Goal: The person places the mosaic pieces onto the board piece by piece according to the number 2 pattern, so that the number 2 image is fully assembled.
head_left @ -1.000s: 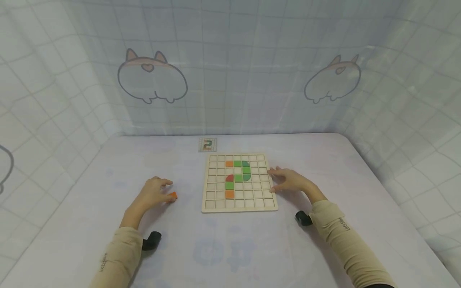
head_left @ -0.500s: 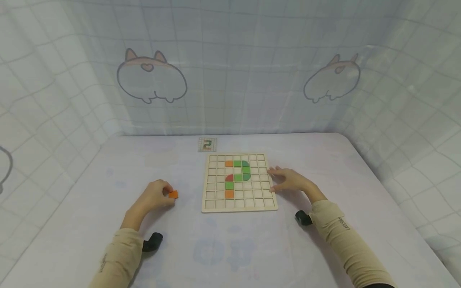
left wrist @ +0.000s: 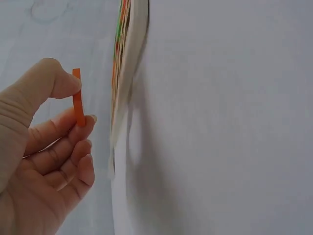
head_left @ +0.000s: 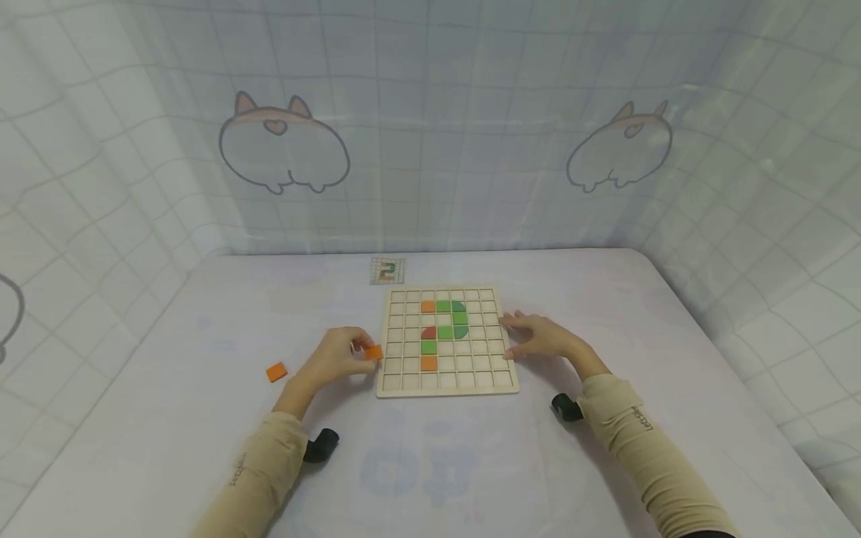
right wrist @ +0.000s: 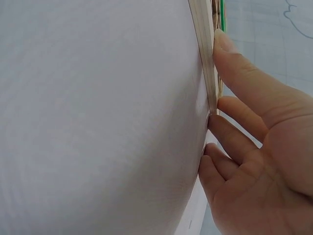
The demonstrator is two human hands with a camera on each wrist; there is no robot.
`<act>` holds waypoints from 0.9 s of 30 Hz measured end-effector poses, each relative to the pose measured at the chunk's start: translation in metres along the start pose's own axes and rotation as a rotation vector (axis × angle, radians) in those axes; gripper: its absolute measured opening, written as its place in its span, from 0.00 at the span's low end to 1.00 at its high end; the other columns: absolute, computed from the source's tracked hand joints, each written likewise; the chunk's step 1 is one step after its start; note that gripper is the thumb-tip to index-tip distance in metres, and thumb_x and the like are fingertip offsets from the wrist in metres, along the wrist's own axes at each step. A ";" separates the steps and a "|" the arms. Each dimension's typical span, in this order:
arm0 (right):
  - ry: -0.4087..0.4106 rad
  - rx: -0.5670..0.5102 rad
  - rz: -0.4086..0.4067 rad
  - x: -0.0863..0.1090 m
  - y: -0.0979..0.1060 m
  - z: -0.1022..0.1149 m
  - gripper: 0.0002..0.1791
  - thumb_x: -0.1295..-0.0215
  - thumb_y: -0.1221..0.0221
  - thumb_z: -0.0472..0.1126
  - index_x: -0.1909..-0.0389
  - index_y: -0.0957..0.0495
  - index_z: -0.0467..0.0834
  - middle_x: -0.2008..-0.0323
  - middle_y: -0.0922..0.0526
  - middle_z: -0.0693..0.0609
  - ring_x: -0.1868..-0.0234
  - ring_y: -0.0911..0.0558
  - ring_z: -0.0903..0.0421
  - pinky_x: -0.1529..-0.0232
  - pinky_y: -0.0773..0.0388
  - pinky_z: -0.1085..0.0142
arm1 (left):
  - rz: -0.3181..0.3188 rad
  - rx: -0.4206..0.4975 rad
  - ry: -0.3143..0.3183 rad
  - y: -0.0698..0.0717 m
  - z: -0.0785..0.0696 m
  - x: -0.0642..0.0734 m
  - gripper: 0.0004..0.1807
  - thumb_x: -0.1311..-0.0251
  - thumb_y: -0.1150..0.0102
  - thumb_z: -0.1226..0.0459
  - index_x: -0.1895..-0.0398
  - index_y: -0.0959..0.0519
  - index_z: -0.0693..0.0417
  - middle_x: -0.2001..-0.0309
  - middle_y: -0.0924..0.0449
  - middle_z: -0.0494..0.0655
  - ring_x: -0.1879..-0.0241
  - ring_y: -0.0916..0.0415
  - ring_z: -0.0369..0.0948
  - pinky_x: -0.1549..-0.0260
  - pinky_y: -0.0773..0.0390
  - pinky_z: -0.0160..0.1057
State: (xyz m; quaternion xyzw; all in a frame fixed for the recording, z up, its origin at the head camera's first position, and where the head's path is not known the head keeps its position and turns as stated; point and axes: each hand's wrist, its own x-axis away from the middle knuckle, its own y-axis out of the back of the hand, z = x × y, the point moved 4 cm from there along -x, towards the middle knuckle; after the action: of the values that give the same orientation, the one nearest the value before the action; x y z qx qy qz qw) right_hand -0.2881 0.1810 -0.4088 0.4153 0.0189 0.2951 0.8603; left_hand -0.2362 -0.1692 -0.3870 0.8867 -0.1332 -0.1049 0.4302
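My left hand pinches an orange square tile between thumb and index finger, at the left edge of the wooden grid board. Seen edge-on in the left wrist view, this tile stands between the thumb and index fingertip, with the other fingers loosely bent. My right hand rests along the board's right edge, thumb and fingertips touching its side. Green, orange, red and teal pieces lie in the board's cells, including an orange square near the bottom.
A loose orange tile lies on the table, left of my left forearm. Behind the board sits a small pattern card with a coloured figure on a grid. Black wrist-camera mounts protrude from both sleeves. A curtain rises behind the table.
My left hand has taken up an orange tile and carried it right to the board's edge. The other orange tile has come into view on the table. My right hand has stayed put.
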 end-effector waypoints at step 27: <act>-0.018 0.003 -0.001 -0.001 0.002 0.001 0.43 0.48 0.32 0.49 0.33 0.37 0.40 0.30 0.44 0.40 0.28 0.54 0.39 0.32 0.59 0.42 | 0.215 0.024 -0.100 -0.073 -0.066 -0.051 0.13 0.56 0.30 0.66 0.64 0.18 0.61 0.65 0.18 0.47 0.63 0.26 0.40 0.60 0.24 0.39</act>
State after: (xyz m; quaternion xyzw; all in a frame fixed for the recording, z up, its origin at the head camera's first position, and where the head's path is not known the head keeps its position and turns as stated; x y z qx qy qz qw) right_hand -0.2890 0.1808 -0.4072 0.4191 0.0117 0.2911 0.8600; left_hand -0.2540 -0.0603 -0.4005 0.8660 -0.2501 -0.1004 0.4211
